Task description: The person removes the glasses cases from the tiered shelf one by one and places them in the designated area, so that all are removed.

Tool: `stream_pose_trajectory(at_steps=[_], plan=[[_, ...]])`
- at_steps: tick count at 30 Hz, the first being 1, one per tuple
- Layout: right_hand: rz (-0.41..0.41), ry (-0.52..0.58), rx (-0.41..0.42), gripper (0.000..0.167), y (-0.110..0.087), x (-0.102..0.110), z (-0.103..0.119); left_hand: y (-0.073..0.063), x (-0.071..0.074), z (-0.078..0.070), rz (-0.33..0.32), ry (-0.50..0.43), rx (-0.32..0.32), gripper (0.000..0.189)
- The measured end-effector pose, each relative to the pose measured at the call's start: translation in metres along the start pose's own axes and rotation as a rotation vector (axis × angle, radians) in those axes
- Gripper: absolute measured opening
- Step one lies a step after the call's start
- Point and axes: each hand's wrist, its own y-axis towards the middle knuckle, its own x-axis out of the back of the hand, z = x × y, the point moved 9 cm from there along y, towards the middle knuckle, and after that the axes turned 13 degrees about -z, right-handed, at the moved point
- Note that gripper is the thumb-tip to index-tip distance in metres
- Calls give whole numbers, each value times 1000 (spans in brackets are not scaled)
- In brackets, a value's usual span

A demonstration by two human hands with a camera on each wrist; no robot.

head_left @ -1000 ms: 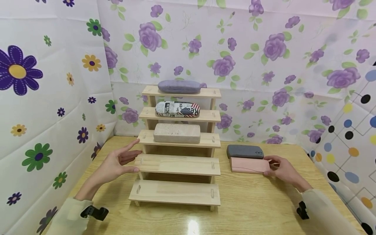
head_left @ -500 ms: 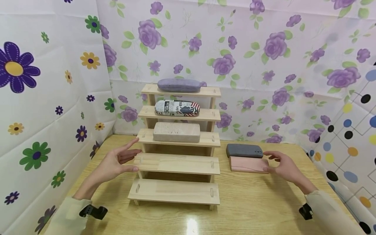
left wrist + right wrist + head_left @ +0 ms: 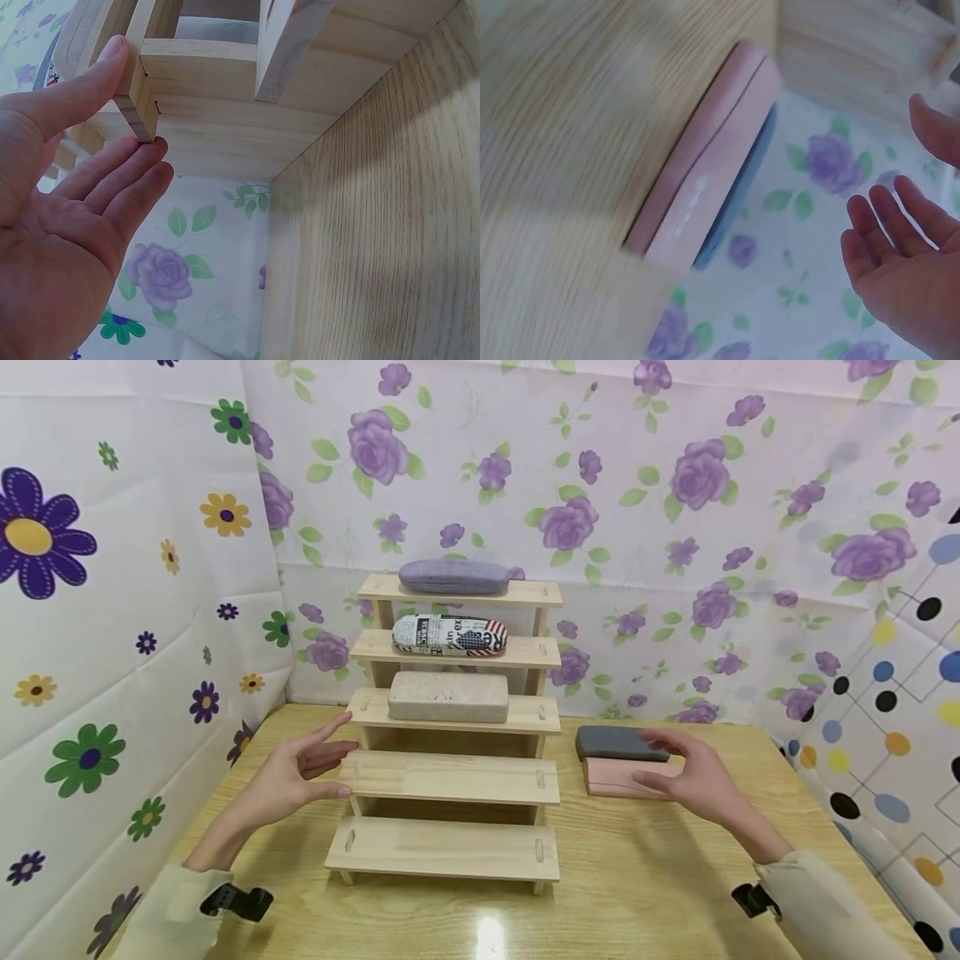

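Note:
A stepped wooden display shelf point(image 3: 442, 852) stands on the table. My left hand point(image 3: 288, 777) is at its left end, the thumb on one side of a board's end and the fingertips at the other, as the left wrist view shows. My right hand point(image 3: 697, 777) holds nothing, its fingers spread and gently bent. In the head view it overlaps the right ends of a pink glasses case point(image 3: 611, 777) and a dark grey glasses case point(image 3: 603, 742). The right wrist view shows it apart from the pink case point(image 3: 705, 165), the other case point(image 3: 735, 195) partly hidden behind that.
The shelf's upper steps bear a lavender glasses case point(image 3: 453, 577), a newsprint-patterned case point(image 3: 450, 636) and a beige box-shaped case point(image 3: 448, 697). Flowered cloth point(image 3: 645, 543) hangs behind, with patterned cloth at both sides. The wooden table point(image 3: 637, 877) extends in front.
My right hand has drawn off the right end of the pink case, lifted, and moved left above the two cases. My left hand stays at the shelf's end.

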Motion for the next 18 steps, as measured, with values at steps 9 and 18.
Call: stream_pose_trajectory(at_steps=[9, 18], plan=[[-36, 63, 35, 55, 6, -10, 34, -1, 1, 2, -3, -1, 2, 103], [-54, 67, 63, 55, 11, -15, 58, -1, 0, -2, -7, 8, -19, 101]])
